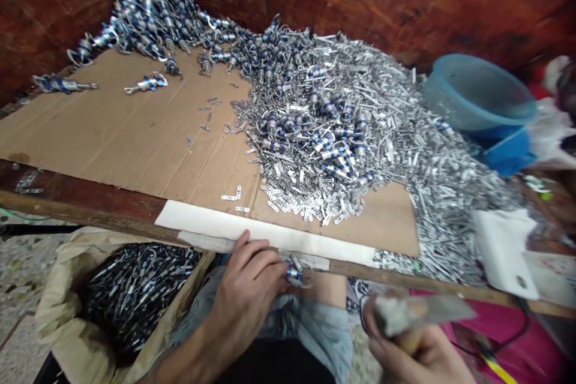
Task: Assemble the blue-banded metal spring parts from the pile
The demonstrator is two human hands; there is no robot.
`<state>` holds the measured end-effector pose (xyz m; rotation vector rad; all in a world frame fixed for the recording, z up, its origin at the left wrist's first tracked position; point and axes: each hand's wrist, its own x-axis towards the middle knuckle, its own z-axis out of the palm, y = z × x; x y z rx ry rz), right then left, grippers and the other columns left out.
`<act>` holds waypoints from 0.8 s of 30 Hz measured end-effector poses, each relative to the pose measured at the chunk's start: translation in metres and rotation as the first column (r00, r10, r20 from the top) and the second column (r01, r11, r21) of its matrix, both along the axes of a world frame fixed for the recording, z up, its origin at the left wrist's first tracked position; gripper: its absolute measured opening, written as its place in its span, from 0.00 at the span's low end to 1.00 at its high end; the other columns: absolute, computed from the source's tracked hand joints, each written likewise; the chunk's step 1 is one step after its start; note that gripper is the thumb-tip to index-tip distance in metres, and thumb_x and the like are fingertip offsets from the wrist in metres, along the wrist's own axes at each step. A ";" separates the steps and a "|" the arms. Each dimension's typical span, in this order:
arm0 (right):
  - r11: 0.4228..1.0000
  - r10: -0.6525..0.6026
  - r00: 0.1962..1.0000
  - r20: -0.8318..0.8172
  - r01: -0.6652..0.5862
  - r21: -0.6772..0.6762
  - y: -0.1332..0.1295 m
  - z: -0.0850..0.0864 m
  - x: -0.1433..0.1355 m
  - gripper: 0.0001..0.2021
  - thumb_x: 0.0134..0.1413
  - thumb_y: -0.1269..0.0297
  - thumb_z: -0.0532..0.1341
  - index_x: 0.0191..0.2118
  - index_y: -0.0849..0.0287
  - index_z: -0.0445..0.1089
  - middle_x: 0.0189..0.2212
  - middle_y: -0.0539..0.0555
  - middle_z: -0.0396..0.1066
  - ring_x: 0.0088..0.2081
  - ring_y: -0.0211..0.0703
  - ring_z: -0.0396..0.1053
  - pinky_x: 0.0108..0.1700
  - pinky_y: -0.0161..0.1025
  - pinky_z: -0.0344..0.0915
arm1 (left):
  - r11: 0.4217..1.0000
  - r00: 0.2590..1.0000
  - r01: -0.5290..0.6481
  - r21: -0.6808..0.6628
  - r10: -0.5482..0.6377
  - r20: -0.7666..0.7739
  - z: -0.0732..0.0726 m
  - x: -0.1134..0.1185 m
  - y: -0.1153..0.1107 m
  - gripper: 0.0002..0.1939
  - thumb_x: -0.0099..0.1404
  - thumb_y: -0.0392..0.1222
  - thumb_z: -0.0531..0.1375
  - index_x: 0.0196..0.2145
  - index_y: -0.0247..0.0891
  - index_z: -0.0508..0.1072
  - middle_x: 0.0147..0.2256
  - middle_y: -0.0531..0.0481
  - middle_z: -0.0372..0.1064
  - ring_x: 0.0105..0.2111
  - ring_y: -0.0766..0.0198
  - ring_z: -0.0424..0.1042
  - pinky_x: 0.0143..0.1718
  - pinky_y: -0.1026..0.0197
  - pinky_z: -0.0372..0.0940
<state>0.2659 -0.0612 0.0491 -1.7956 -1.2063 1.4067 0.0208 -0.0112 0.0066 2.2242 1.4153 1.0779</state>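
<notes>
Editor: What did the hands hold at the worktop (101, 187)?

Photographer: The left hand (254, 276) curled over a blue-banded metal fitting (296, 273) just off the near edge of the cardboard sheet (112, 120), a pale ring showing beyond the fingers. Off the sheet's near right corner, the right hand (418, 351) wrapped around a tool (450, 309) with a flat grey metal part, too blurred to identify further.

Editor: And around them?

Photographer: A white strip (270, 235) ran along the cardboard's near edge. Slim silver pieces (387, 90) spread over its right part and past its right end, with more banded fittings (335, 150) mingled among them. Two loose fittings (146, 83) lay on its far left part, before a heap of fittings (148, 18) rising beyond its far edge.

Editor: Any containers?

Photographer: A translucent blue tub (472, 114) sat beyond its far right corner. An open sack (56, 294), filled with dark and metallic pieces (135, 294), stood below its near left edge.
</notes>
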 end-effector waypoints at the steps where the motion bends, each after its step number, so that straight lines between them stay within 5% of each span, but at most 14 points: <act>1: 0.995 -0.099 0.993 0.068 0.097 0.034 0.009 0.002 -0.014 0.11 0.44 0.55 0.65 0.28 0.58 0.69 0.24 0.54 0.70 0.28 0.45 0.71 0.29 0.39 0.69 | 1.000 1.000 0.007 0.007 -0.007 -0.007 0.000 0.000 0.000 0.06 0.63 0.34 0.56 0.35 0.41 0.72 0.32 0.54 0.73 0.41 0.61 0.70 0.57 0.47 0.58; 4: 0.986 -0.116 0.985 0.127 0.099 0.135 0.042 0.005 -0.053 0.15 0.44 0.54 0.65 0.21 0.59 0.63 0.20 0.51 0.67 0.24 0.42 0.67 0.26 0.37 0.66 | 1.000 1.000 0.007 -0.007 -0.007 0.012 0.000 0.000 0.000 0.05 0.63 0.34 0.57 0.34 0.41 0.73 0.32 0.54 0.73 0.41 0.60 0.70 0.57 0.46 0.57; 8: 0.975 0.214 0.968 0.134 -0.220 0.029 0.073 -0.001 -0.077 0.09 0.48 0.58 0.61 0.29 0.60 0.67 0.24 0.50 0.70 0.28 0.41 0.67 0.30 0.35 0.64 | 0.999 0.999 -0.010 -0.051 0.012 0.036 0.000 0.001 -0.001 0.06 0.62 0.33 0.57 0.33 0.40 0.73 0.32 0.53 0.73 0.41 0.58 0.69 0.56 0.43 0.57; 13: 0.934 0.357 0.904 0.235 -0.353 -0.060 0.082 -0.010 -0.077 0.07 0.49 0.62 0.58 0.30 0.60 0.67 0.23 0.49 0.67 0.26 0.39 0.64 0.29 0.34 0.60 | 0.998 0.996 -0.028 -0.064 0.033 0.084 0.000 0.004 -0.002 0.05 0.63 0.34 0.57 0.33 0.39 0.73 0.30 0.53 0.73 0.41 0.58 0.69 0.56 0.42 0.57; 24: 0.800 0.599 0.792 0.118 -0.585 -0.133 0.109 -0.001 -0.075 0.02 0.46 0.71 0.56 0.25 0.59 0.63 0.20 0.44 0.61 0.23 0.33 0.57 0.26 0.31 0.55 | 0.998 0.995 -0.031 -0.051 0.036 0.090 -0.001 0.003 -0.001 0.03 0.61 0.34 0.59 0.32 0.39 0.73 0.29 0.54 0.72 0.41 0.59 0.69 0.55 0.42 0.58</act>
